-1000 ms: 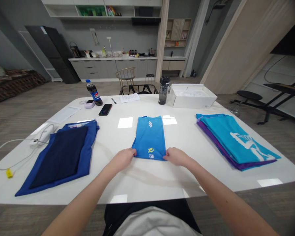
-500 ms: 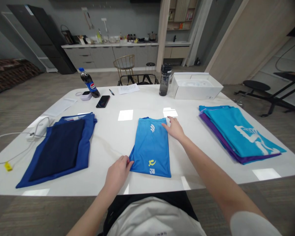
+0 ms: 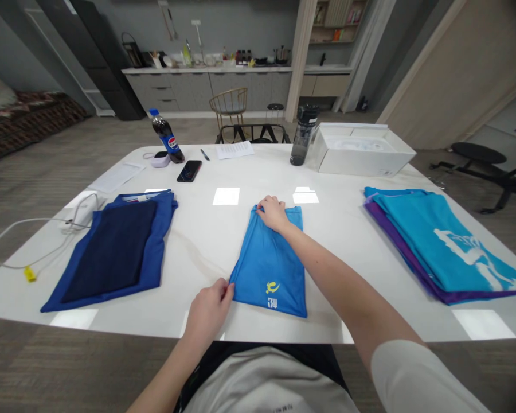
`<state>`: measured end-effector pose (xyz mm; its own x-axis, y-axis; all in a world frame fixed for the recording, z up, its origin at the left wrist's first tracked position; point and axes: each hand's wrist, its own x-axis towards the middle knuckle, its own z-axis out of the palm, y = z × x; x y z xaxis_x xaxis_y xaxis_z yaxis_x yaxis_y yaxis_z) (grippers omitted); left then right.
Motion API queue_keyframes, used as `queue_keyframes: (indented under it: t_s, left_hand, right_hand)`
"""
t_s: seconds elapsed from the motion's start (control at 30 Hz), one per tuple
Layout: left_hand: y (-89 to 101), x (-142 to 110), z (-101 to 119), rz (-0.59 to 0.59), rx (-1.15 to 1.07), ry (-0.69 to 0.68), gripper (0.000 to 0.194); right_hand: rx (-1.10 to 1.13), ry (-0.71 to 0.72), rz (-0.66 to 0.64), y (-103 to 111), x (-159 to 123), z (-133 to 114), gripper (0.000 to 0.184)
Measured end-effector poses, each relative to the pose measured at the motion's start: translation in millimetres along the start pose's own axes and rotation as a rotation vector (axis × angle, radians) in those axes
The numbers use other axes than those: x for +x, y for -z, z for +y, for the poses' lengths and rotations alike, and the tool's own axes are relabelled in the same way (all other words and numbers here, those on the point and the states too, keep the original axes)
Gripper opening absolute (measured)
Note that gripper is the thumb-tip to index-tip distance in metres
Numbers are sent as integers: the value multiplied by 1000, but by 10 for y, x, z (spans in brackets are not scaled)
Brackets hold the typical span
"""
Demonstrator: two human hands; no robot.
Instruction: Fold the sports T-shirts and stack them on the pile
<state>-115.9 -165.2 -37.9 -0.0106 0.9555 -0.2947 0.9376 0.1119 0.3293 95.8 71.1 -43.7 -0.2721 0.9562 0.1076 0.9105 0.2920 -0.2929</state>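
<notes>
A folded blue T-shirt (image 3: pixel 272 261) lies on the white table (image 3: pixel 198 229) in front of me, with a yellow mark and white lettering near its lower edge. Its lower left corner is pinched between the thumb and fingers of my left hand (image 3: pixel 211 307). My right hand (image 3: pixel 273 212) reaches across the shirt and grips its upper left corner, fingers curled over the edge. That hand and forearm hide part of the shirt's top. To the left is a stack of dark navy and royal blue folded shirts (image 3: pixel 116 246). Turquoise and purple folded shirts (image 3: pixel 430 235) are piled at the right.
Along the back stand a cola bottle (image 3: pixel 167 137), a black water bottle (image 3: pixel 303 137) and an open white box (image 3: pixel 363 155). A phone (image 3: pixel 189 171), a pen (image 3: pixel 204 155) and paper sheets (image 3: pixel 235 149) lie nearby. A white cable (image 3: pixel 12 267) runs over the left edge.
My right hand has moved from the shirt's upper right corner to its upper left corner and taken hold there. My left hand stays at the lower left corner. The view has shifted slightly.
</notes>
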Motion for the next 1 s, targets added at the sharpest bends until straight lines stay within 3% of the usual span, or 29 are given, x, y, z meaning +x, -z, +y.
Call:
queue_keyframes:
  t_s: [0.2, 0.33, 0.43, 0.5, 0.6, 0.73, 0.8, 0.87, 1.0]
  left_hand:
    - [27, -48, -16, -66, 67, 20, 36]
    - [162, 112, 60, 91, 112, -71, 36]
    - [242, 566, 226, 241, 66, -268, 39]
    - [268, 1024, 419, 260, 9, -332, 44]
    - [299, 1776, 775, 258, -69, -311, 54]
    - [397, 2546, 1100, 91, -139, -187, 72]
    - [462, 2766, 1135, 24, -129, -140, 72]
    - [520, 2880, 1113, -57, -64, -149, 57]
    - [567, 2848, 1054, -135, 64, -257, 35]
  right_hand:
    - [46, -43, 73, 15, -50, 45, 31]
    - [12, -113, 176, 106, -185, 189, 37]
    - [-58, -252, 214, 235, -368, 471, 43]
    - [-98, -360, 205, 311, -512, 695, 49]
    - [-40, -499, 114, 369, -704, 961, 58]
    - [89, -592, 4, 374, -805, 1048, 54]
    - [93, -609, -11, 367, -769, 1004, 50]
    - [89, -612, -40, 358, -693, 947, 48]
    - [71, -590, -113, 333, -534, 884, 38]
